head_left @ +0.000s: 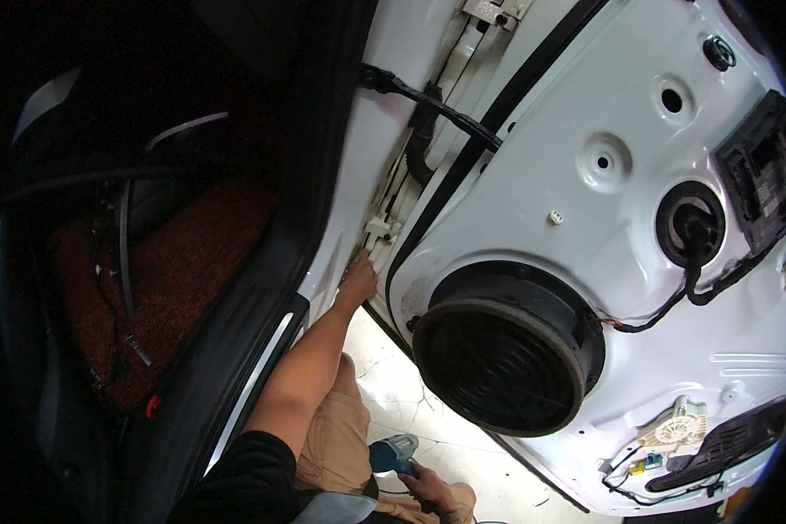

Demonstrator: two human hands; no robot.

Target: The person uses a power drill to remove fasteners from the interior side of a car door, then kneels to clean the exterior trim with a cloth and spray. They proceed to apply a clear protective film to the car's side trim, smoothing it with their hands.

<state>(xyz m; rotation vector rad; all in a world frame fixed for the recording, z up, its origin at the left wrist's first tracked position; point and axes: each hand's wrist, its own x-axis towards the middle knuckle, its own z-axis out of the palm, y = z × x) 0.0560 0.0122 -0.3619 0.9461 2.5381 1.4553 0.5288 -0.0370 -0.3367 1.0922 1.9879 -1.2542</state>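
Observation:
My left hand point(358, 278) reaches into the narrow gap between the car body and the opened white door point(533, 188), just below the lower door hinge point(379, 227). Its fingers look curled, and whatever they grip is hidden. Low in the picture, in front of my knees, my right hand point(431, 489) is wrapped round a teal power tool point(393, 453) with a grey slotted end. The tool's exact kind is unclear. A large round black speaker point(500, 367) is mounted on the bare door panel, to the right of my left hand.
A black door check strap point(437, 106) spans the gap, near a ribbed cable boot point(419, 144). Wiring point(651, 325) runs across the door beside a window motor point(679, 428). At left lies the dark cabin with red carpet point(210, 249). Pale floor tiles point(397, 384) show below.

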